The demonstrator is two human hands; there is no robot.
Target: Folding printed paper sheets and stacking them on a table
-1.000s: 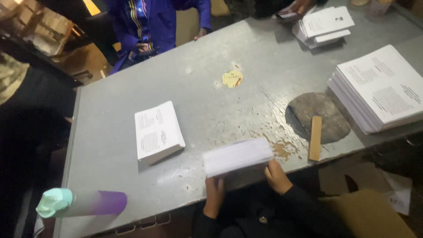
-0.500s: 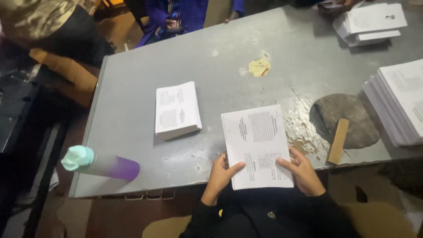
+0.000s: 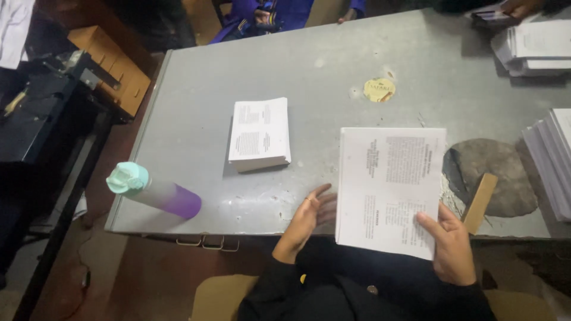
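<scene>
A print or bindery workshop: stacks of printed sheets [image 3: 538,44] on a worn grey metal table [image 3: 196,119].

Matt paper sheets [image 3: 389,187]; scuffed grey metal table [image 3: 250,71].

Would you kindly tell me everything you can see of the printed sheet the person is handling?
The printed sheet is white paper, seemingly the top of a thin stack, with blocks of dark text in columns. It lies flat on the grey table, its near edge overhanging toward the person. The right hand pinches its near right corner, thumb on top. The left hand is open beside its left edge; contact there cannot be told.
</scene>
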